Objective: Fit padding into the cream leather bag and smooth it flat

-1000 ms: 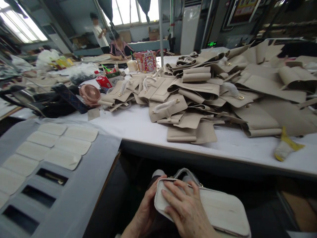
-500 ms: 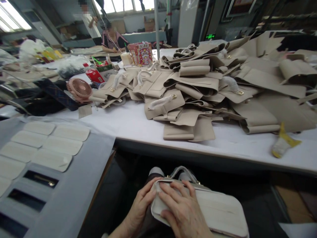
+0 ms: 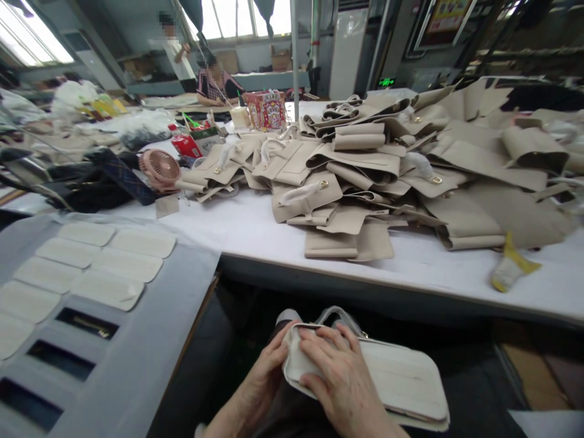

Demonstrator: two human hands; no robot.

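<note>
A beige handbag lies over my lap, its long cream rounded-corner panel point(image 3: 401, 380) facing up. Its handle point(image 3: 337, 315), wrapped in clear film and fixed with gold-coloured hardware, sticks out on the far side. My left hand point(image 3: 269, 368) is closed round the left end of the bag, thumb along the panel's rim and other fingers partly hidden beneath. Across the panel's left part lies my right hand point(image 3: 335, 371), fingers bent and pressing on the surface, thumb near the close edge. The panel's edge and the bag's side meet under my fingertips.
Beige bag pieces point(image 3: 333, 237) are heaped on the white table point(image 3: 255, 228). Cream panels point(image 3: 109, 289) lie in rows on a grey surface at left, beside dark slots point(image 3: 61, 359). A pink fan point(image 3: 159, 169) and a yellow-and-white wrapper point(image 3: 511, 267) stand around. Two people are farther back.
The view has tilted and shifted slightly, so the table things appear a little further right on the left side. Both hands stay on the bag's left end, with only small finger shifts.
</note>
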